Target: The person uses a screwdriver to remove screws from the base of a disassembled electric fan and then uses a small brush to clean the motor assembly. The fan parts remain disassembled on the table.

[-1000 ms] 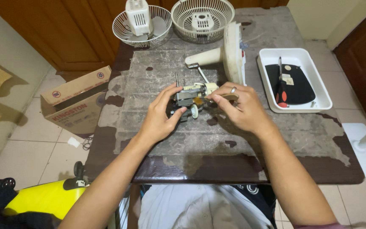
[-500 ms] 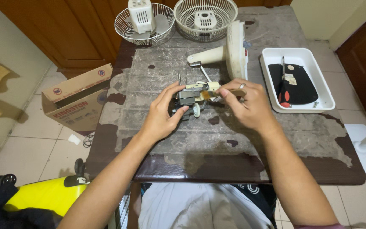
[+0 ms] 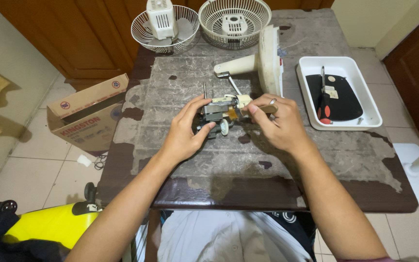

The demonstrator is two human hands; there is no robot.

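Head view looks down on two bare forearms reaching from the near edge of a worn, peeling worktop (image 3: 248, 160). At the middle of the worktop the left hand (image 3: 185, 133) wraps its grip around a small fan motor (image 3: 215, 115), thumb under it and fingers over its top and left side, holding it just above or on the surface; which of the two cannot be told. The right hand (image 3: 277, 123), a ring on one finger, pinches a slim light-coloured tool (image 3: 260, 109) between thumb and forefinger, its tip at the motor's right side. Just beyond the motor lies a cream fan stand (image 3: 260, 60) on its side, its neck pointing left. By the right edge sits a white tray (image 3: 364, 92) holding a black plate (image 3: 343, 94) and a red-handled screwdriver (image 3: 323, 99). At the far edge stand two white wire fan guards (image 3: 233, 22), side by side. On the floor off the left edge stands an open cardboard box (image 3: 88, 114).
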